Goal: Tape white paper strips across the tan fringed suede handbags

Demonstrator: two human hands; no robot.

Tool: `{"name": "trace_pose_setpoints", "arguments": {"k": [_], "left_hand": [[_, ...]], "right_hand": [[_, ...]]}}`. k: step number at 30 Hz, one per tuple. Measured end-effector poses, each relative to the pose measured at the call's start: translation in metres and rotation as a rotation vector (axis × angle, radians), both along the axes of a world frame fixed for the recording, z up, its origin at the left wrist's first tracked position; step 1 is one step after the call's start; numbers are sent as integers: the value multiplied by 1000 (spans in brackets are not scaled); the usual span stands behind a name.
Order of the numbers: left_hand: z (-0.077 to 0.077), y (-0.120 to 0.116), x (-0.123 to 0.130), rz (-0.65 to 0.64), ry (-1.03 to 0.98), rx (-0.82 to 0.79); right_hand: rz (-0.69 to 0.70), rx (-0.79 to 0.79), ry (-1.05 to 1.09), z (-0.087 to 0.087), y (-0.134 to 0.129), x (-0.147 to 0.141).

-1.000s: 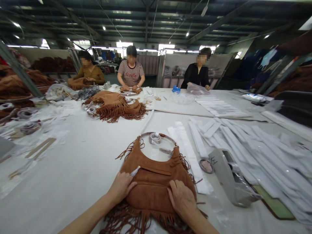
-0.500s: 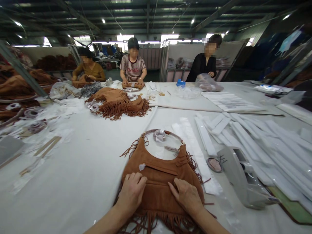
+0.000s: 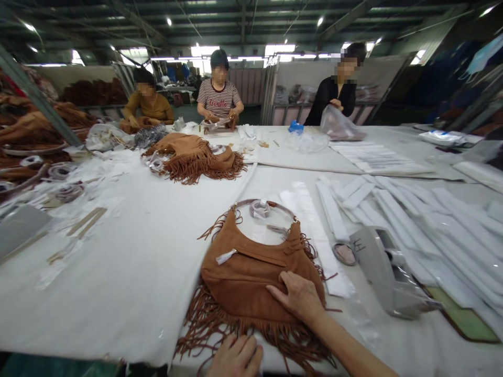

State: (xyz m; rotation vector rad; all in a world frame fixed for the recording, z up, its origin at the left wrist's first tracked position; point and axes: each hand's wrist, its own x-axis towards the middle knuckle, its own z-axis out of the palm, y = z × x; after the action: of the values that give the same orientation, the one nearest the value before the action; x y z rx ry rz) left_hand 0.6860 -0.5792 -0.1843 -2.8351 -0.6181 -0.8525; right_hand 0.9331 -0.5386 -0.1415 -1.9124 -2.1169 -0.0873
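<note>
A brown suede handbag (image 3: 251, 285) with long fringe lies flat on the table in front of me, its curved handle (image 3: 245, 203) pointing away. On its front are a slanted zip pocket and a zip pull wrapped in white (image 3: 226, 256). My right hand (image 3: 301, 298) rests open on the bag's lower right front, thumb and fingers apart. Lower down, my left hand (image 3: 236, 357) is over the bottom fringe (image 3: 220, 324) by the table's near edge; its fingers are loosely bent and slightly apart, the tips partly hidden. A wrapped coil (image 3: 259, 209) sits inside the handle's loop.
Right of the bag stand a grey tape dispenser (image 3: 387, 272), a small round dish (image 3: 345, 254) and many white strips (image 3: 436, 225). More fringed brown bags (image 3: 192, 157) lie farther back. Three co-workers sit or stand across the table (image 3: 157, 251). Scraps and coils (image 3: 63, 173) lie left.
My left hand has left the bag's front and moved down to the fringe. My right hand stays on the bag. The wrapped zip pull now points left; the view has shifted slightly.
</note>
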Motion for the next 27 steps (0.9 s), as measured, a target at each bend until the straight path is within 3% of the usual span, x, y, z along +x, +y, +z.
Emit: {"name": "trace_pose_setpoints", "arguments": {"k": [6, 12, 17, 20, 22, 23, 26, 27], "left_hand": [[-8, 11, 10, -71, -153, 110], [-30, 1, 48, 90, -281, 200], [-61, -6, 91, 216, -231, 205], [-71, -9, 99, 201, -147, 156], [-60, -7, 91, 159, -128, 117], [-47, -2, 83, 125, -131, 79], [16, 36, 53, 82, -145, -190], [40, 59, 43, 165, -161, -306]], "right_hand": [[4, -46, -4, -1, 1, 1], [55, -22, -16, 0, 3, 7], [66, -105, -36, 9, 13, 23], [63, -84, -98, 8, 15, 24], [-12, -2, -173, 2, 11, 19], [-69, 47, -210, -3, 9, 16], [-181, 147, -249, -16, 1, 7], [-179, 154, -228, -19, -2, 6]]}}
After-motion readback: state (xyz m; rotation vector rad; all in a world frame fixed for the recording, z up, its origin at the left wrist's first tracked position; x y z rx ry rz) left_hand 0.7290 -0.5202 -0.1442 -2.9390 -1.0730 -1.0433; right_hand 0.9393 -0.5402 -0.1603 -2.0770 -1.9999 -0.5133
